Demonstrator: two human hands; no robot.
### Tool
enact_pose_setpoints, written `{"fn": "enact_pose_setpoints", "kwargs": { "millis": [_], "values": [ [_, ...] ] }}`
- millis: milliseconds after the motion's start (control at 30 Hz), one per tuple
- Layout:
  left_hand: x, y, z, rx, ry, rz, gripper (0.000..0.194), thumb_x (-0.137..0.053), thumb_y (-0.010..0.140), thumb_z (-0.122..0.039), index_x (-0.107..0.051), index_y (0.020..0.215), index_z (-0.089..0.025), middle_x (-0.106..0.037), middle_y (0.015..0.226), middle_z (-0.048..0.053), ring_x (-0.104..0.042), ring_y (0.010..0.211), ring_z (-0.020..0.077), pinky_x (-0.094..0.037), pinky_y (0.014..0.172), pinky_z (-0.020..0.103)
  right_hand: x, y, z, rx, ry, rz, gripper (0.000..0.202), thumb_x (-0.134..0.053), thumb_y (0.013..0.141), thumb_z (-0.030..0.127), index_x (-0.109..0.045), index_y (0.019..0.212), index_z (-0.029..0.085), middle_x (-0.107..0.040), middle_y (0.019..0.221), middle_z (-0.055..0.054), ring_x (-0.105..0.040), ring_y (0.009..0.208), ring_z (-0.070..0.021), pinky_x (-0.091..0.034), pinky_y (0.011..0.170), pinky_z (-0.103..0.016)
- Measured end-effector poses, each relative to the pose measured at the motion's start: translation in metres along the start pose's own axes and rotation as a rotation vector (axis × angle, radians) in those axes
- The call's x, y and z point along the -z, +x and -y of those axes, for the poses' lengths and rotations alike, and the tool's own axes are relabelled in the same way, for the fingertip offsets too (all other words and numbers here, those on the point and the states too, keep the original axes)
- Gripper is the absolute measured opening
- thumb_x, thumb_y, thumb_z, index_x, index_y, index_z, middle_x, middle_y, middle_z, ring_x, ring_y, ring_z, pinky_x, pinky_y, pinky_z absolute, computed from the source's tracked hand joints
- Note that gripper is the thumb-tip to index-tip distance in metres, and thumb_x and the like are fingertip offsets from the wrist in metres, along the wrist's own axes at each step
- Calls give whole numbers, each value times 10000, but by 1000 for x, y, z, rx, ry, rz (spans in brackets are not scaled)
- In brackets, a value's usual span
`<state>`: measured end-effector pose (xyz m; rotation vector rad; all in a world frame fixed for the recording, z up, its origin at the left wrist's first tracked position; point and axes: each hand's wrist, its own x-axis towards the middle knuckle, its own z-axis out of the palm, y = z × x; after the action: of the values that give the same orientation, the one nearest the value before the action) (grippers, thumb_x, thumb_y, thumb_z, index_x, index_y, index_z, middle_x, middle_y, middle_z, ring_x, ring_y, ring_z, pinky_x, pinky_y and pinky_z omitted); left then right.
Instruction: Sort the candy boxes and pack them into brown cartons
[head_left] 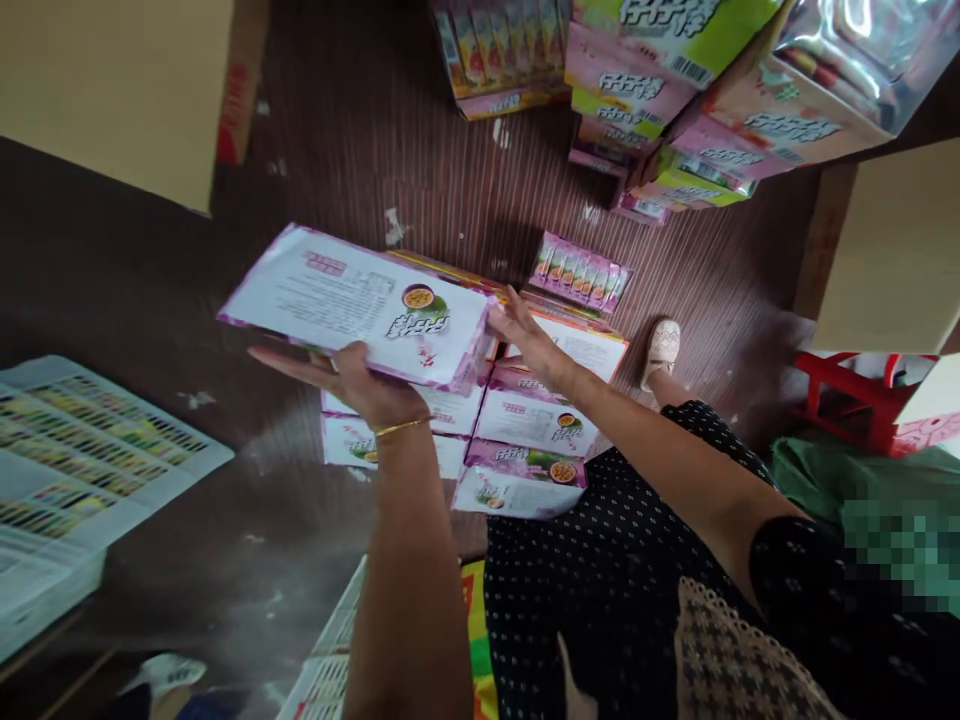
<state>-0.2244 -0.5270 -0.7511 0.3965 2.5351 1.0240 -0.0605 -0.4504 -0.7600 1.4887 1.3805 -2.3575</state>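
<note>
Dark brown striped floor point(352, 140) under everything. Big cardboard box point(112, 90) top left. Stack of colourful cartons point(637, 90) top right. White slatted crate point(214, 455) at left edge, well apart from the hands. White-and-purple boxes point(536, 415) grouped on floor by the person's legs.

Key item: held box point(330, 300), white face up, just ahead of the wrists, right end overlapping the grouped boxes in view. Looks raised; can't judge the gap. Long axis runs left to right, tilting down toward the right in view. So left hand sits on the near long edge, right hand at the right short end. Both close in; left has more of it.

Sachet pack point(577, 272) beyond the group.

Left hand point(360, 380): clamped on the box, thumb at near edge, fingers beneath. Right hand point(529, 340): fingers extended, tips against the end corner, not wrapped. Gold bracelet point(403, 426) on left wrist.
</note>
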Motion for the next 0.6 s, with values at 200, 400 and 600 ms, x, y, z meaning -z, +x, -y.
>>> {"fn": "enact_pose_setpoints", "kwargs": {
  "millis": [200,400,600],
  "values": [
    [4,-23,0,146,290,-21,876,-492,697,-42,-293,1548,17,-424,1584,204,-399,1472,246,-286,1278,430,-5,30,-3,-87,-140,-29,638,-626,962,422,-426,1537,234,-555,1409,-102,-574,1264,-223,-497,1120,-419],
    [-1,1,-13,-217,601,128,723,-615,878,-298,-429,1541,-76,-313,1635,212,-211,1549,346,-116,1292,518,16,48,-14,155,-617,14,419,-618,951,231,-633,1370,230,-540,1436,-65,-507,1353,-207,-361,1239,-382],
    [-34,31,10,-396,644,338,577,-428,971,-517,-547,1473,-259,-145,1727,85,-30,1598,357,40,1261,615,122,76,-45,-62,-795,-345,526,-564,972,208,-515,1490,132,-474,1542,-131,-441,1443,-258,-332,1258,-463]
  ]
}}
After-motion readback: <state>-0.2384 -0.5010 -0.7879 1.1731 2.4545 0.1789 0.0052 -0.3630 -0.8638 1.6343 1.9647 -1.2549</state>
